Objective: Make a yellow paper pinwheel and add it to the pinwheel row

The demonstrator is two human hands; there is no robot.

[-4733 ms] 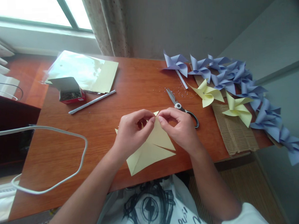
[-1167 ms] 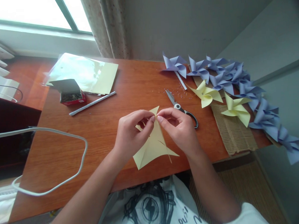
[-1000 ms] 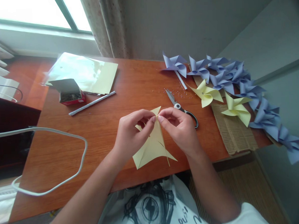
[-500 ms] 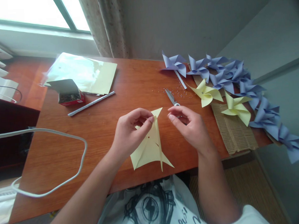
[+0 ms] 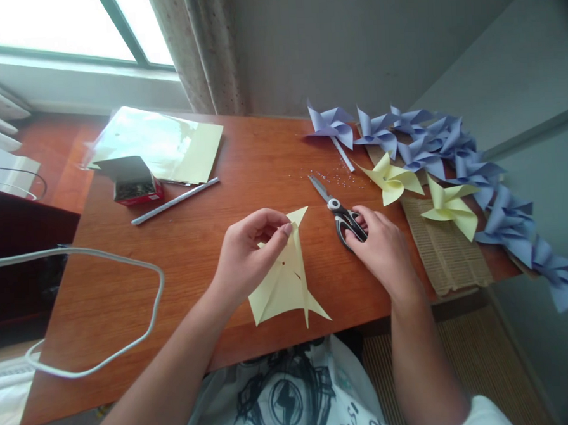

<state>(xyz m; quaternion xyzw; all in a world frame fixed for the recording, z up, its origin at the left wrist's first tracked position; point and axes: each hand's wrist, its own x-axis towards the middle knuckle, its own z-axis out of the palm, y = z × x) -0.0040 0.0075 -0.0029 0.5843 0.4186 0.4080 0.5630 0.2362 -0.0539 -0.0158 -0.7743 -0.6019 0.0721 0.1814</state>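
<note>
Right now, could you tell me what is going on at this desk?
A person is working with paper at a wooden desk. The left hand pinches the yellow paper sheet, cut and partly folded, near its top. The right hand rests on the handles of the scissors, which lie flat. Finished purple pinwheels and yellow pinwheels sit along the right edge.

The right hand (image 5: 386,251) left the yellow paper (image 5: 282,282) and now grips the scissors (image 5: 338,213).

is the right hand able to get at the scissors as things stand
Yes, it seems so. The right hand already rests on the handles of the scissors, which lie flat on the table with nothing over them. The left hand holds the yellow paper, clear of that side.
</note>
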